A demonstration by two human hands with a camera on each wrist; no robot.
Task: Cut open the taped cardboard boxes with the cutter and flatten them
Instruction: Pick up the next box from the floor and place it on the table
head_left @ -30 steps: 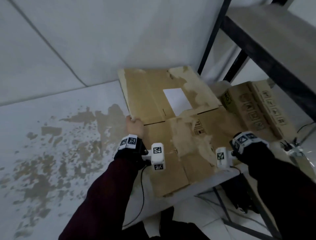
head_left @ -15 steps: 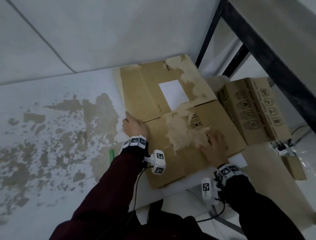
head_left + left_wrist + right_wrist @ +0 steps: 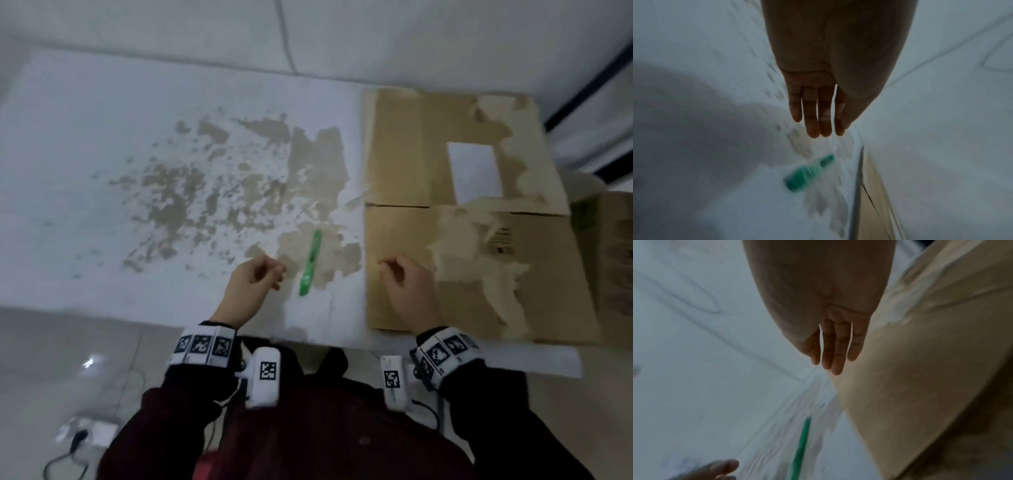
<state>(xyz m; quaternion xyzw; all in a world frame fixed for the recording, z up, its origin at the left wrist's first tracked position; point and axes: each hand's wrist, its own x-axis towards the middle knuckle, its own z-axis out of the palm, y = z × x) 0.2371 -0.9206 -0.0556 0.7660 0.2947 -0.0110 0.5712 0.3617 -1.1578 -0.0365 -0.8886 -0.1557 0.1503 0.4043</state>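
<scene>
A flattened cardboard box (image 3: 455, 240) is lying on the right part of the white tabletop (image 3: 102, 192), its far edge reaching toward the wall and its near edge sitting close to the tabletop's near edge. Its top face is showing a white label (image 3: 474, 173) and pale patches where the surface paper is torn away. Left of the box, apart from it, a green cutter (image 3: 310, 263) is lying on a brown stain, pointing far-and-right with its thicker end nearer the person.

The left hand (image 3: 248, 289) is hovering just left of the cutter, not touching it as far as the head view shows. Its grip is holding nothing: the head view is showing the fingers loosely bent, and the left wrist view is showing them (image 3: 813, 116) hanging almost straight above the blurred cutter (image 3: 809, 173).

The right hand (image 3: 409, 294) is sitting over the near left corner of the box, fingers loosely curled and the grip likewise holding nothing; whether the fingertips are touching the cardboard is hard to tell, since the right wrist view is blurred.

Another cardboard box (image 3: 609, 246), still in box form, is standing at the right edge of the scene, just beyond the flattened one.
</scene>
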